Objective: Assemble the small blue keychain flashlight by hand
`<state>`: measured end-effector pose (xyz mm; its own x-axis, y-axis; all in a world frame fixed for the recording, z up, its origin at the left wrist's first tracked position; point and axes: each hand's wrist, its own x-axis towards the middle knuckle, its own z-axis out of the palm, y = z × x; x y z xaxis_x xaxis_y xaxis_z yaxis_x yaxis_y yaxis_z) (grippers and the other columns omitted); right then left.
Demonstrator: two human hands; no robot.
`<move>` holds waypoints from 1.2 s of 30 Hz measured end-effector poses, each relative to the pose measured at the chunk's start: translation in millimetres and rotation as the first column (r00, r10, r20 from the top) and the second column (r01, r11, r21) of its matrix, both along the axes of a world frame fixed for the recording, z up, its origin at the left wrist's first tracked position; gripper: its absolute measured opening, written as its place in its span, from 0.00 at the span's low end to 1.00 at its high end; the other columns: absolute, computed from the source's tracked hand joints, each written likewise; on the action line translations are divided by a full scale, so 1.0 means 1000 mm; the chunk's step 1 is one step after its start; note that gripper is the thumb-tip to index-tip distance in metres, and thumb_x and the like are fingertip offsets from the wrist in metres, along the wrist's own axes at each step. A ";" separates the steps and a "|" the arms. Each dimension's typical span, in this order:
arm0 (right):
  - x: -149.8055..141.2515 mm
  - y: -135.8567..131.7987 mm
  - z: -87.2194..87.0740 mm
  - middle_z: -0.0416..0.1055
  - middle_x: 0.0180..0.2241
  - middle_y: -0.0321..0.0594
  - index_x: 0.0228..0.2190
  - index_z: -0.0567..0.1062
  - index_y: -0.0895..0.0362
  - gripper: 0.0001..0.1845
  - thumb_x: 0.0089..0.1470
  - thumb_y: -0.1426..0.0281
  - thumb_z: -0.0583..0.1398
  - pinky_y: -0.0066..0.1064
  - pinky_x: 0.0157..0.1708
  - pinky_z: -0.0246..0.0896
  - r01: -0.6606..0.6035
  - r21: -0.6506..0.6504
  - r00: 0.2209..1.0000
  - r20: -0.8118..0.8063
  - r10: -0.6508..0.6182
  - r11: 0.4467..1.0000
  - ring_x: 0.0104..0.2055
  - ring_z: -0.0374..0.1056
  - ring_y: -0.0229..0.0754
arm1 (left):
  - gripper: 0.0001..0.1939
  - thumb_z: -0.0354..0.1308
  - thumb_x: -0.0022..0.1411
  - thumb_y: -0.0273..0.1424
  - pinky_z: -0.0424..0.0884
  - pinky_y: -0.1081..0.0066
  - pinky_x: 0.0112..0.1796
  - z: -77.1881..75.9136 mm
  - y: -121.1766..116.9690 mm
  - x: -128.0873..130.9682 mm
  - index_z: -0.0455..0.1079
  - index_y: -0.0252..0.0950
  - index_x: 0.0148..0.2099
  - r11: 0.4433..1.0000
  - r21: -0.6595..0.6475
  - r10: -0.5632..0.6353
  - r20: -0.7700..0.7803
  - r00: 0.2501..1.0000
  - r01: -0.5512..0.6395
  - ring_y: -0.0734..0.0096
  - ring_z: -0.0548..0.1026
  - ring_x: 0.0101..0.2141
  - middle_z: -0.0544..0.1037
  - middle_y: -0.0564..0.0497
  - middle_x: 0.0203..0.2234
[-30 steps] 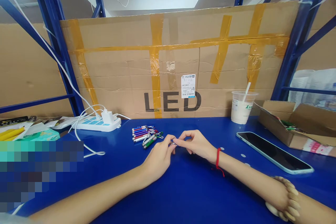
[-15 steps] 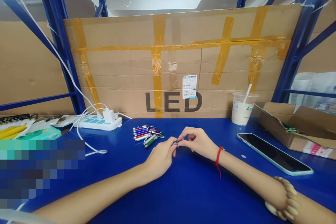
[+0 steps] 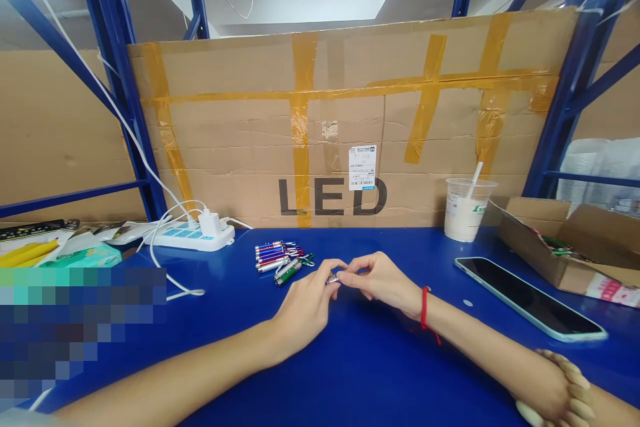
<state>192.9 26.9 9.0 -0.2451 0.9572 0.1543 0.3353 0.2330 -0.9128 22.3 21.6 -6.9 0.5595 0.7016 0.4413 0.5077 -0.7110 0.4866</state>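
Observation:
Both hands meet over the middle of the blue table (image 3: 350,373). My left hand (image 3: 306,307) and my right hand (image 3: 381,279) pinch a small silver keychain flashlight (image 3: 333,278) between their fingertips, each gripping one end. A red string circles my right wrist. Just left of the hands lies a small pile of several keychain flashlights (image 3: 278,257) in blue, red, silver and green.
A taped cardboard sheet marked LED (image 3: 350,127) stands along the back. A white power strip (image 3: 193,235) with cables lies back left. A plastic cup with a straw (image 3: 466,209), a phone (image 3: 529,297) and an open cardboard box (image 3: 570,247) are on the right. Blue rack posts flank both sides.
The hands stay together on the small flashlight, with the fingers shifting slightly around it. The view has drifted a little.

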 end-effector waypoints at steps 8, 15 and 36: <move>-0.004 -0.009 0.005 0.54 0.10 0.28 0.17 0.71 0.61 0.25 0.38 0.49 0.63 0.23 0.15 0.37 -0.101 -0.208 0.985 -0.155 0.069 0.973 0.14 0.45 0.27 | 0.11 0.40 0.63 0.23 0.64 0.71 0.34 0.000 0.000 0.001 0.57 0.39 0.46 1.000 0.024 -0.008 0.052 0.999 0.007 0.69 0.71 0.30 0.69 0.53 0.27; -0.005 -0.004 0.001 0.58 0.13 0.30 0.20 0.72 0.60 0.25 0.42 0.48 0.60 0.22 0.14 0.38 -0.122 -0.183 0.984 -0.148 0.095 0.976 0.14 0.47 0.26 | 0.10 0.41 0.63 0.24 0.65 0.70 0.36 -0.002 0.003 0.001 0.58 0.39 0.43 1.000 -0.012 0.008 0.091 0.996 -0.007 0.68 0.72 0.31 0.70 0.54 0.27; -0.004 0.008 -0.012 0.69 0.19 0.35 0.22 0.75 0.60 0.18 0.42 0.56 0.63 0.23 0.14 0.43 0.048 0.106 0.998 -0.051 -0.043 0.993 0.13 0.52 0.27 | 0.07 0.42 0.64 0.28 0.62 0.71 0.33 -0.001 0.008 0.003 0.58 0.40 0.43 0.993 -0.105 0.061 0.139 0.988 -0.046 0.71 0.68 0.27 0.68 0.57 0.23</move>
<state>188.9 35.2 -2.8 -0.1911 0.9445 0.2672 0.3038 0.3158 -0.8989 25.3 29.1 -8.1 0.4570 0.7740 0.4382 0.4645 -0.6278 0.6246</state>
